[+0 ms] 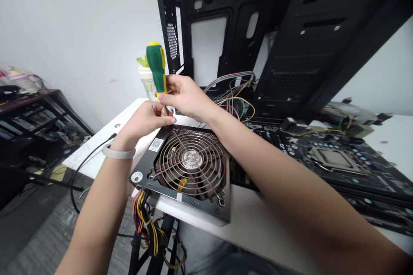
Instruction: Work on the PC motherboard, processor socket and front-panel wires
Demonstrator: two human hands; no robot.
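Note:
A screwdriver (157, 66) with a green and yellow handle stands nearly upright, its shaft pointing down at the far left corner of a power supply unit (192, 212). My right hand (183, 94) is closed around the lower end of the handle. Lower down, my left hand (146, 120) pinches the metal shaft between thumb and fingers. The tip and whatever it touches are hidden behind the left fingers. The power supply lies with its round wire fan grille (191, 160) facing up, and a bundle of coloured cables (146, 223) hangs from its near side.
Behind the hands rises an open black computer case (284, 51), with loose thin wires (237, 99) at its foot. A motherboard (335, 159) lies to the right on the white table (251, 219). A white cup (147, 78) stands at the back, and a dark shelf (29, 107) is at left.

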